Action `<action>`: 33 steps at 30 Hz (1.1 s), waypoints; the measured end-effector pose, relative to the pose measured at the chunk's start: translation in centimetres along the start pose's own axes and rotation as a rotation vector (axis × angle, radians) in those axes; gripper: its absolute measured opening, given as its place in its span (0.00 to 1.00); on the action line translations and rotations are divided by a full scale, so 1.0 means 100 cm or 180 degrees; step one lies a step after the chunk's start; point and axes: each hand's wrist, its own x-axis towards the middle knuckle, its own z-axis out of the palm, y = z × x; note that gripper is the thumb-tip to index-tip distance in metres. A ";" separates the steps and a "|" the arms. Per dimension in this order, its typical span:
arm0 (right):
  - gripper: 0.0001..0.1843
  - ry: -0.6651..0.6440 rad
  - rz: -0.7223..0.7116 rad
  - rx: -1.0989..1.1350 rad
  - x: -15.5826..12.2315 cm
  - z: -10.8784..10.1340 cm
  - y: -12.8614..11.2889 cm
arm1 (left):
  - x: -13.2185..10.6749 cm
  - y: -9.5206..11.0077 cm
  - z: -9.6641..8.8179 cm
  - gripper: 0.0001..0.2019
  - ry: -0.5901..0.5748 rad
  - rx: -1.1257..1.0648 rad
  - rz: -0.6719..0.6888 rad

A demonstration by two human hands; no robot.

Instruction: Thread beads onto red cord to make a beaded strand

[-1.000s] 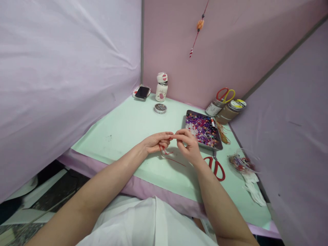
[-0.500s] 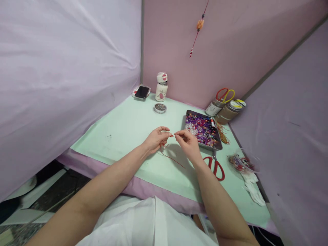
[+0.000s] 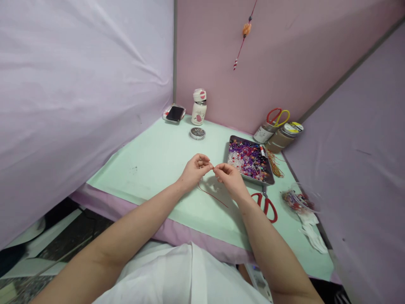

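Observation:
Above the middle of the pale green table (image 3: 148, 164), my left hand (image 3: 195, 171) pinches a thin red cord (image 3: 214, 198), whose loose end trails down and to the right over the table. My right hand (image 3: 230, 179) meets it fingertip to fingertip, also pinching at the cord; a tiny bit of red shows between the two. What exactly sits in the fingertips is too small to make out. Just beyond my right hand lies a dark tray (image 3: 268, 179) of purple, red and clear beads (image 3: 247, 159). Red-handled scissors (image 3: 268, 209) rest beside my right forearm.
At the back stand a white bottle (image 3: 198, 112), a round tin (image 3: 198, 133) and a phone (image 3: 175, 113). Jars (image 3: 281, 139) and a cup with scissors (image 3: 264, 132) are back right. A clear bag of beads (image 3: 297, 199) and white gloves (image 3: 313, 236) lie right. A beaded cord (image 3: 246, 29) hangs on the wall.
My right hand has moved slightly left, closing the small gap, so its fingertips now meet those of my left hand at the red cord. The things on the table stay put.

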 end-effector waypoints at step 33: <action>0.13 0.0213 -0.0294 -0.0535 0.000 0.000 -0.002 | 0.001 -0.002 0.000 0.16 0.0158 -0.0132 -0.0083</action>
